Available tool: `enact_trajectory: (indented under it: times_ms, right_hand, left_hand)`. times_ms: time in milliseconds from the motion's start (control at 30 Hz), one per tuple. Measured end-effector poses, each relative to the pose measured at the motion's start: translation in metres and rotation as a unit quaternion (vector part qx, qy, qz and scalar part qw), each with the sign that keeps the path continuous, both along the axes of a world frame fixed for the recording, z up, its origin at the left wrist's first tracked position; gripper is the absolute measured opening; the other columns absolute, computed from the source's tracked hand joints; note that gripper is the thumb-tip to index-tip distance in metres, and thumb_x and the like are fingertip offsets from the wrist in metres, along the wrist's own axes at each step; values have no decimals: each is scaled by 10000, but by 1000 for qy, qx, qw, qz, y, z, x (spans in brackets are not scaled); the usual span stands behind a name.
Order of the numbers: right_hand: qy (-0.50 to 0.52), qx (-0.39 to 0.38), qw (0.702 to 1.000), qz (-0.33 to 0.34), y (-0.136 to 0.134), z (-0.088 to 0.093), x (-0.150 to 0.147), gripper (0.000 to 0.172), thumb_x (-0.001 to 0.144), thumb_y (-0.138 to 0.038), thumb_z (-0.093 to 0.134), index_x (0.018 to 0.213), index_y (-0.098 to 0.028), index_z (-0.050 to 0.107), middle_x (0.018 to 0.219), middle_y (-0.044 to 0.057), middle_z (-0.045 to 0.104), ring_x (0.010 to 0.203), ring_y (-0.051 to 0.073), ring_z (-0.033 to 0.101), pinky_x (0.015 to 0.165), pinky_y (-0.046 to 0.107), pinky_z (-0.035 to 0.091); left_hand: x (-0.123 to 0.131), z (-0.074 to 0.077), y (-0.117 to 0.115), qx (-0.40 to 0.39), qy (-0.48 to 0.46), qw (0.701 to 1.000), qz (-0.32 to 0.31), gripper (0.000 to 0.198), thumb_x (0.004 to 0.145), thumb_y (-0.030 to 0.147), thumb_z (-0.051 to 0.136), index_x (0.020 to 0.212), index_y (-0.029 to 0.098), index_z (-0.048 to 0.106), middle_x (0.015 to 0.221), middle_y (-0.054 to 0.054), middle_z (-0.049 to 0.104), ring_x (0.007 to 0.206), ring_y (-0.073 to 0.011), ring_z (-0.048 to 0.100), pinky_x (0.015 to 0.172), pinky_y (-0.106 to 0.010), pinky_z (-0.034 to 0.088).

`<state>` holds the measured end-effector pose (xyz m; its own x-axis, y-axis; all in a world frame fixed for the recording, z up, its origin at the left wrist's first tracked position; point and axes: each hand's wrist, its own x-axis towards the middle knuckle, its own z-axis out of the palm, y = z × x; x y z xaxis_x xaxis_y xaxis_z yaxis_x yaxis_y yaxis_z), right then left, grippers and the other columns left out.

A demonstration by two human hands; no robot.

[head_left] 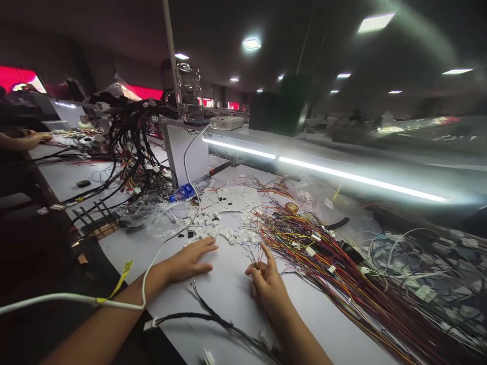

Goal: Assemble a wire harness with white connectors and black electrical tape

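Observation:
My left hand [192, 259] is low over the white table [224, 284], palm down with its fingers apart, just in front of a scatter of small white connectors [207, 220]. My right hand [266, 279] is closed around several thin wires [255, 257], whose tips fan out above the fingers; the index finger points forward. Below the hands, a black sleeved cable [213, 317] with a white plug [150, 323] lies across the table. To the right of my right hand stretches a large bundle of red, yellow and black wires [315, 258].
A white cord [162, 248] with a yellow tie [120, 281] crosses over my left forearm. A blue-labelled bottle [188, 190], plastic bags [160, 218] and a lit lamp bar [342, 175] are farther back. More wires [414, 268] lie right. Another person's arm [23, 142] shows far left.

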<state>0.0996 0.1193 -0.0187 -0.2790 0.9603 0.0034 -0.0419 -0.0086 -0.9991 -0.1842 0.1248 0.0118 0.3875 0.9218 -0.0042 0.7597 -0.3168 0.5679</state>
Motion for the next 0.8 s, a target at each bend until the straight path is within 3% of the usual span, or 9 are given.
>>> enact_trajectory:
  times_ms: [100, 200, 400, 633, 700, 800]
  right_hand:
    - [87, -45, 995, -17, 3, 3, 4, 874, 822, -373, 618, 1482, -312, 48, 820, -31, 621, 423, 62, 439, 428, 187, 356]
    - [100, -57, 993, -18, 2, 7, 4, 908, 826, -371, 615, 1486, -324, -8, 850, -8, 641, 438, 64, 469, 402, 171, 345]
    - [64, -48, 997, -4, 2, -2, 2, 903, 820, -398, 617, 1492, -312, 20, 827, -14, 642, 423, 80, 500, 391, 196, 389]
    - [92, -75, 993, -29, 4, 3, 1, 1005, 771, -416, 671, 1483, -247, -18, 810, -8, 670, 419, 99, 528, 368, 194, 382]
    - [106, -94, 990, -17, 5, 2, 1, 888, 761, -447, 678, 1436, -187, 163, 819, 21, 679, 433, 100, 539, 373, 192, 377]
    - [124, -109, 986, 9, 8, -2, 3, 588, 745, -505, 686, 1154, -145, 468, 777, 30, 671, 430, 81, 521, 371, 178, 348]
  left_hand:
    - [-10, 2, 3, 36, -70, 992, 97, 433, 865, 449, 530, 1217, 216, 627, 1328, -101, 586, 1237, -251, 515, 1072, -402, 365]
    - [-6, 5, -6, 59, -77, 984, 148, 373, 909, 426, 449, 1089, 197, 682, 1147, -98, 681, 1076, -233, 611, 967, -366, 457]
    - [16, 11, -29, 114, -35, 983, 138, 284, 892, 358, 486, 973, 219, 720, 1011, -66, 718, 992, -220, 628, 943, -346, 461]
    - [23, 6, -22, 114, -34, 982, 148, 285, 889, 359, 488, 996, 222, 714, 1029, -68, 718, 989, -225, 628, 926, -349, 470]
    - [30, 5, -17, 117, -43, 984, 129, 287, 891, 358, 482, 1000, 225, 712, 1014, -68, 720, 978, -225, 628, 910, -346, 474]
    - [44, 6, -9, 118, -46, 987, 103, 296, 896, 350, 471, 1001, 210, 709, 1002, -81, 722, 971, -231, 627, 898, -352, 471]
